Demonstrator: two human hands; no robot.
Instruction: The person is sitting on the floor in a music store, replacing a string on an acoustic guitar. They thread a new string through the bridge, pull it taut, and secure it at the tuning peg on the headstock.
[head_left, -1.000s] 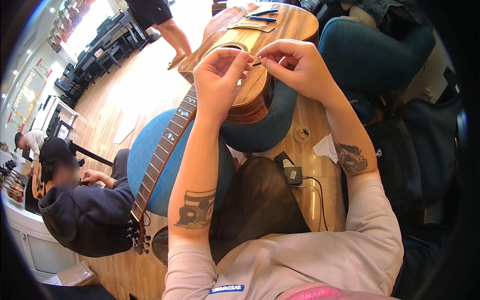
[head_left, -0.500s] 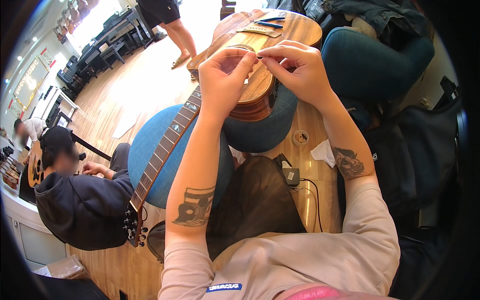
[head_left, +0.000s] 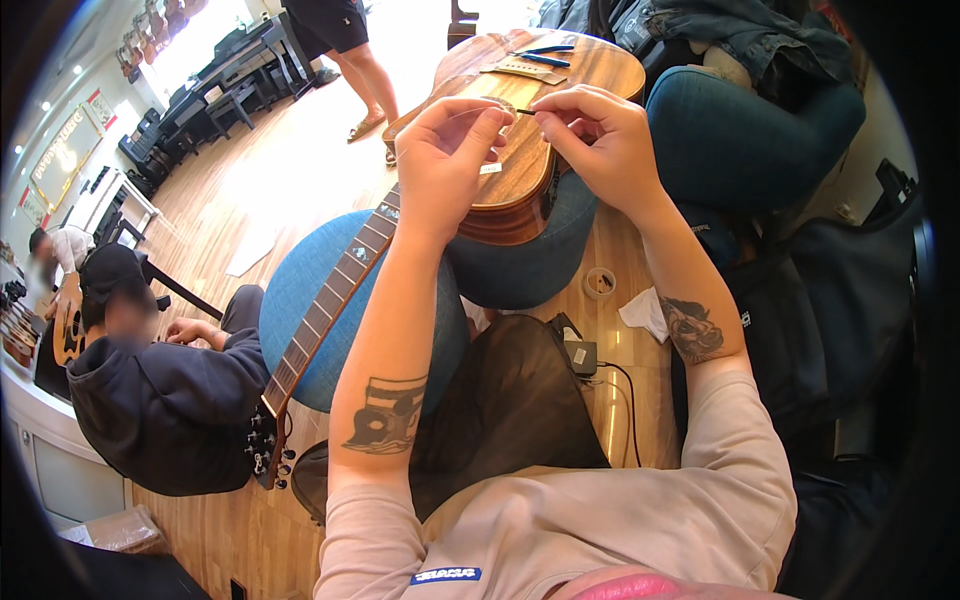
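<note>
An acoustic guitar point(head_left: 604, 70) lies face up on blue round stools, its neck point(head_left: 335, 291) slanting down to the left. Above its soundhole area both hands are raised close together. My right hand point(head_left: 604, 135) pinches a small black pin point(head_left: 525, 112), which points toward the left hand. My left hand point(head_left: 442, 165) has thumb and fingers closed on a thin guitar string point(head_left: 512, 105), whose curve shows faintly near the fingertips. Beyond the hands, a blue-handled hand tool point(head_left: 545, 54) rests on the guitar top beside the bridge point(head_left: 528, 72).
On the floor sit a small round tub point(head_left: 600, 283) with dark bits, a white cloth point(head_left: 645, 314) and a black box with a cable point(head_left: 580, 357). A seated person point(head_left: 165, 390) is at left; another stands beyond. Dark bags point(head_left: 830, 320) lie at right.
My hands have drawn slightly apart, and more of the black pin shows between them. The view has shifted a little; the guitar stays in place.
</note>
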